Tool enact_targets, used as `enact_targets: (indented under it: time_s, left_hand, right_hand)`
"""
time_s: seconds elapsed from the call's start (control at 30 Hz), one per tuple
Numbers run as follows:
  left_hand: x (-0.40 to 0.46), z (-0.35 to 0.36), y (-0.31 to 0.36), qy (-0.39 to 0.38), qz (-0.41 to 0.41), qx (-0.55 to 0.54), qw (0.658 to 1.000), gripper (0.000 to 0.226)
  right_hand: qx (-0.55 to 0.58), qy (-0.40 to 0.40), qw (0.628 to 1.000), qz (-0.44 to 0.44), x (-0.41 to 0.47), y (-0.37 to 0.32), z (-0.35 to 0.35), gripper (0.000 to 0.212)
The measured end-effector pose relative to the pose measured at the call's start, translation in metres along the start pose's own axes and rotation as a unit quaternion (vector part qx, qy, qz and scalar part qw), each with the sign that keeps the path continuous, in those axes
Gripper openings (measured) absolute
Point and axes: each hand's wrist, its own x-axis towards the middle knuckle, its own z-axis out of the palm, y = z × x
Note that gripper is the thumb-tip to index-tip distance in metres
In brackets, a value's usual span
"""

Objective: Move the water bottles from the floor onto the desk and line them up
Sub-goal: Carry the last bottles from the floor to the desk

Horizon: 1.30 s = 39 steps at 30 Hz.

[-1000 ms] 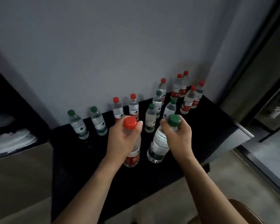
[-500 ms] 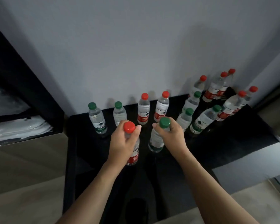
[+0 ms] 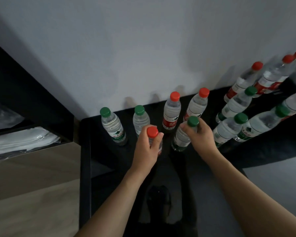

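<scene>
Status: task well along, in my est. The worktop (image 3: 263,151) carries approx. a dozen bottles; floor stock is not in view, so remaining qty cannot be told.

Landmark: the wall (image 3: 143,48). Nearest it stands a row of four: two green-cap bottles (image 3: 112,127), then two red-cap bottles (image 3: 172,112). Further right along the wall, a loose cluster of mixed caps (image 3: 236,103), not yet in line.

I hold two more on the side of the row away from the wall. My left hand (image 3: 147,149) has fingers curled round the neck of a red-cap bottle (image 3: 152,132). My right hand (image 3: 199,136) pinches a green-cap bottle (image 3: 184,134) at the neck; this unit leans. Whether the bases touch the worktop: cannot tell.

Bottles: clear plastic, ribbed, filled, label colour matching cap.
</scene>
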Motion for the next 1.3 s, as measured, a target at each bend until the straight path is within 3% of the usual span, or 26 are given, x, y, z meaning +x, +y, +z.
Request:
enact_targets:
  time_s: [0.07,0.37,0.6,0.8,0.9,1.13,1.3]
  left_hand:
    - [0.002,-0.001,-0.003,-0.011,0.008,0.013,1.000,0.027]
    - [0.003,0.004,-0.012,-0.001,0.004,0.064,0.998,0.035]
    - [-0.004,0.002,0.011,-0.002,-0.083,0.087,0.993,0.033]
    - [-0.045,-0.025,0.055,0.098,-0.065,0.220,0.968,0.069]
    - [-0.079,-0.042,0.075,0.163,-0.035,0.270,0.948,0.063]
    - [-0.157,-0.090,0.097,0.253,-0.013,0.368,0.895,0.043]
    - [-0.228,-0.144,0.097,0.338,-0.062,0.388,0.855,0.041]
  right_hand:
    - [-0.003,-0.002,1.000,0.005,0.002,0.002,-0.001,0.030]
    - [0.010,-0.018,1.000,0.009,0.002,0.008,0.003,0.024]
    - [-0.041,-0.026,0.999,0.004,-0.004,-0.004,-0.009,0.043]
    - [-0.152,0.002,0.974,-0.169,-0.036,-0.049,-0.034,0.053]
    - [-0.191,-0.014,0.949,-0.251,-0.063,-0.071,-0.029,0.050]
    - [-0.208,-0.150,0.890,-0.378,-0.127,-0.111,0.028,0.040]
    - [-0.186,-0.236,0.859,-0.415,-0.185,-0.128,0.089,0.041]
